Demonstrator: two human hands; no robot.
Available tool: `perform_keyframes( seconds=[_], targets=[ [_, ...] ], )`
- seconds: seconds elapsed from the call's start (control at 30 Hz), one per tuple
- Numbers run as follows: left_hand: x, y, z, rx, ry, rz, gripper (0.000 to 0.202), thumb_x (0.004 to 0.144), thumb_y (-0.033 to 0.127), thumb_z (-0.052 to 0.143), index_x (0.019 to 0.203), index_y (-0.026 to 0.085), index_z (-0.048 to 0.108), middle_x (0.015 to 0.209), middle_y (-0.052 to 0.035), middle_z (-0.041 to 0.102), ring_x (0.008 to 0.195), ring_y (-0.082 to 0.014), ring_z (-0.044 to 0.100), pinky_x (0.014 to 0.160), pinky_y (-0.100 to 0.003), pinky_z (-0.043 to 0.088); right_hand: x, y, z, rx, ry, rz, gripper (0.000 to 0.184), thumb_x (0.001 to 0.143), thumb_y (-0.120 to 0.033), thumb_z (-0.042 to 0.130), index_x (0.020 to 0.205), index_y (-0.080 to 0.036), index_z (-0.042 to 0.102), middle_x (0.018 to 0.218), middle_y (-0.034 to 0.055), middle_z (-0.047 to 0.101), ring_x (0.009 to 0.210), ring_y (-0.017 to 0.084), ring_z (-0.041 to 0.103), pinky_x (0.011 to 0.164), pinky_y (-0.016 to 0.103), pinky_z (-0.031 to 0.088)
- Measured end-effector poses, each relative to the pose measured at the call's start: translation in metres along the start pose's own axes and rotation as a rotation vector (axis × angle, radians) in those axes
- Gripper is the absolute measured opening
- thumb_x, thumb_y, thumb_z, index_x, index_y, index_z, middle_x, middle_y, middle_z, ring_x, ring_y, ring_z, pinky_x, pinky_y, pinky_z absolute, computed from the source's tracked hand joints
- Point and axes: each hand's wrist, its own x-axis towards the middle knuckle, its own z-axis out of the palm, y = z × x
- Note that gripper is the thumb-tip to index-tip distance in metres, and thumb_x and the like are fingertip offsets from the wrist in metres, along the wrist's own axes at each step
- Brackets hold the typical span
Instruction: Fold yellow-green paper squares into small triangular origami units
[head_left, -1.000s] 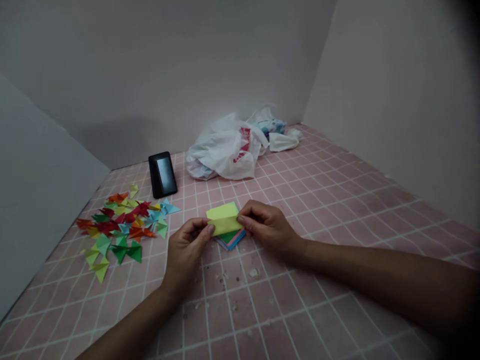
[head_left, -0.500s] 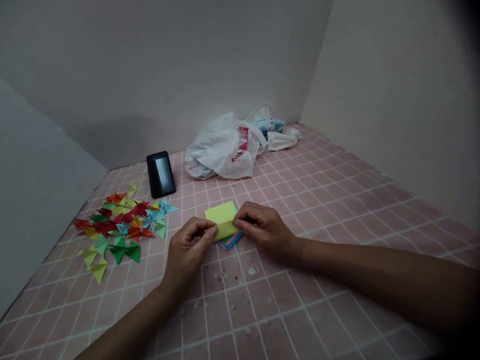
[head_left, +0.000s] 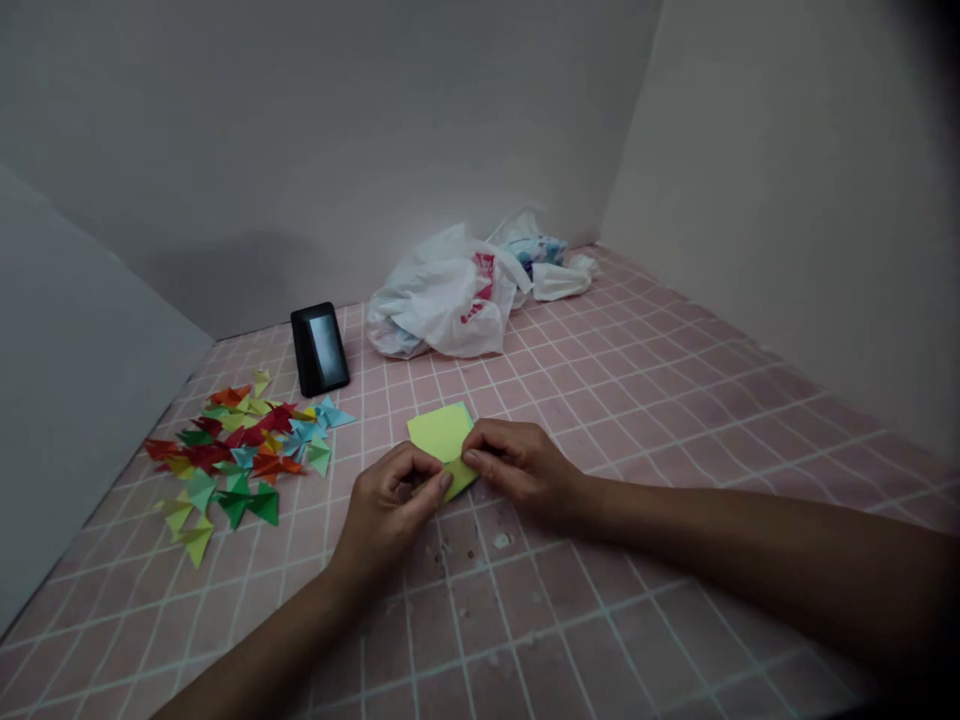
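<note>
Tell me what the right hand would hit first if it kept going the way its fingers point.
The folded yellow paper, which the fingers of the right hand already seem to touch. The left hand lies just beyond it, though depth is hard to judge here.

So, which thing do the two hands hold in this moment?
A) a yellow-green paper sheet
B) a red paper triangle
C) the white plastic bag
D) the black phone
A: the left hand and the right hand both pinch the yellow-green paper sheet between them.
</note>
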Motion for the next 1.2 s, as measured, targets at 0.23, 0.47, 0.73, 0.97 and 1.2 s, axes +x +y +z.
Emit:
perform_keyframes(
  seconds=[0.23,0.47,0.73,0.97,1.2],
  targets=[
    [-0.0001,-0.0044,0.0026,-0.162,0.006,-0.116,0.021,0.082,0.035,0.069,0.071,0.018,0.061,0.068,0.0020,0.054,0.063,-0.0125,0.047,0.060,-0.026,0.036,0.0031,-0.0011,-0.0001,0.259,-0.051,0.206,0.014,0.090,-0.029,0.063,0.086,-0.016,0.061,0.067,-0.0043,0.052,0.059,0.010,0.044,0.057,0.024,0.036],
    [-0.0009,0.0015,0.0038,0.008,-0.010,0.041,0.015,0.081,0.024,0.065,0.068,0.019,0.063,0.070,-0.0001,0.059,0.066,-0.0142,0.052,0.062,-0.027,0.038,0.0039,-0.0001,0.0009,0.126,-0.074,0.015,0.013,0.088,-0.020,0.064,0.076,-0.016,0.062,0.074,-0.0008,0.058,0.069,0.011,0.052,0.065,0.025,0.039],
    [0.0010,-0.0051,0.0014,-0.177,0.093,-0.131,0.017,0.078,0.033,0.072,0.077,0.019,0.065,0.074,-0.0006,0.060,0.068,-0.0147,0.052,0.062,-0.025,0.040,0.0027,-0.0023,-0.0005,0.115,0.070,0.188,0.015,0.091,-0.025,0.059,0.078,-0.017,0.059,0.066,-0.0033,0.053,0.059,0.010,0.044,0.058,0.025,0.037],
    [0.0028,-0.0060,0.0022,-0.239,0.074,-0.198,0.019,0.076,0.034,0.074,0.077,0.018,0.065,0.074,0.0004,0.061,0.067,-0.0138,0.053,0.062,-0.024,0.040,0.0030,0.0010,0.0011,0.167,0.054,0.259,0.017,0.092,-0.028,0.058,0.079,-0.017,0.057,0.062,-0.0050,0.049,0.054,0.009,0.043,0.054,0.024,0.035],
    [0.0005,-0.0025,0.0016,-0.030,-0.151,-0.090,0.019,0.083,0.035,0.068,0.073,0.018,0.066,0.068,0.0003,0.058,0.064,-0.0138,0.050,0.058,-0.024,0.036,0.0026,0.0009,0.0025,0.100,-0.155,0.158,0.013,0.088,-0.020,0.060,0.075,-0.016,0.059,0.068,-0.0022,0.054,0.062,0.010,0.047,0.059,0.024,0.035]
  ],
)
